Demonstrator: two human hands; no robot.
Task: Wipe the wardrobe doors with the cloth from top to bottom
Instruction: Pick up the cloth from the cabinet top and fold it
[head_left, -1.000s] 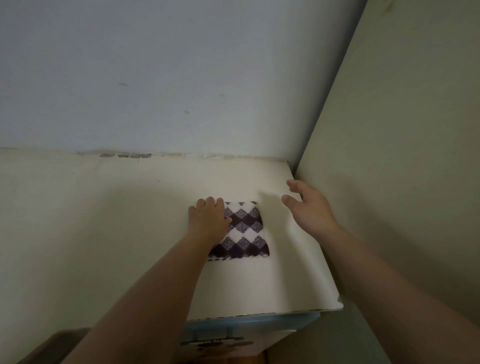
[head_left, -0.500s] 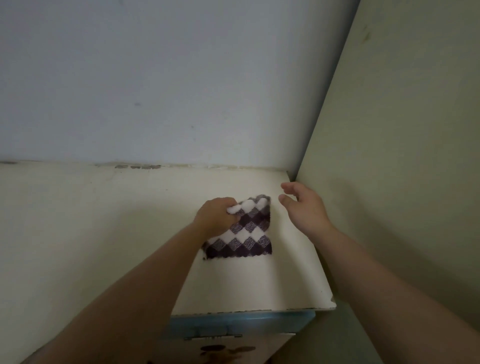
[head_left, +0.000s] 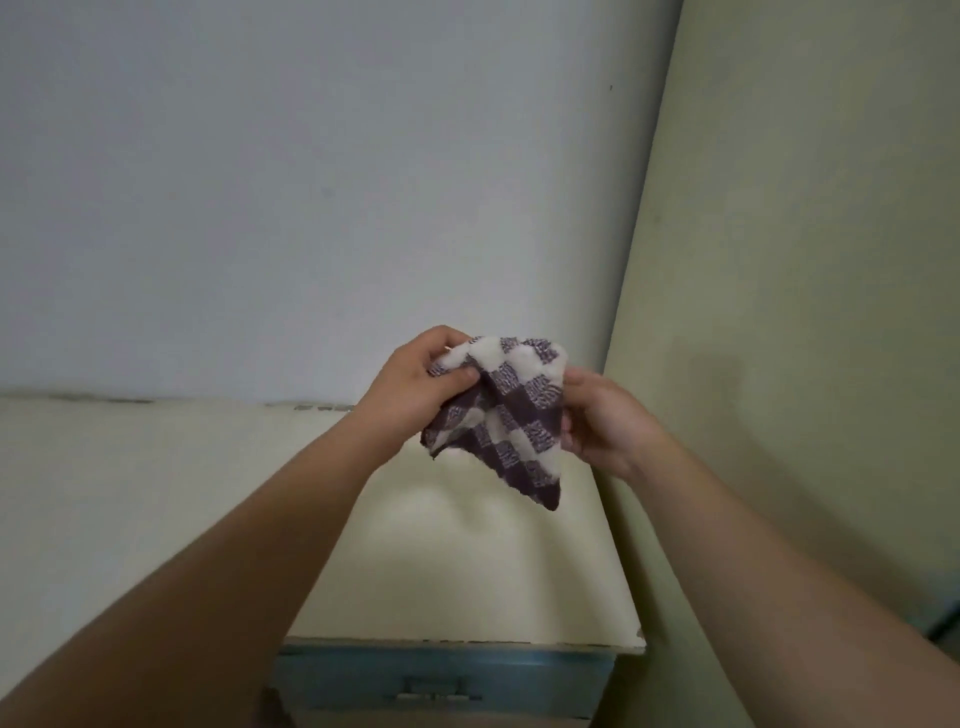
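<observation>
While both arms reach up and forward, the two hands hold the cloth (head_left: 506, 415) between them in the air. The cloth is soft, with purple and white squares on it. It hangs bunched up, and one corner points down.

The left hand (head_left: 415, 387) is curled around the top left part of the cloth — its thumb and fingers pinch the fabric tight. The right hand (head_left: 602, 415) holds the right edge of the cloth. Its fingers are bent in behind the fabric, so only part of them shows, but they look closed on that edge.

The cloth is not touching anything else. It hangs above the flat cream top (head_left: 467, 571) of the wardrobe. Below that top, at the bottom of the view, is a blue front (head_left: 441, 680) with a small handle — that is all that shows of it. A green wall (head_left: 805, 312) stands close on the right, and a pale grey wall (head_left: 311, 182) is behind the hands.
</observation>
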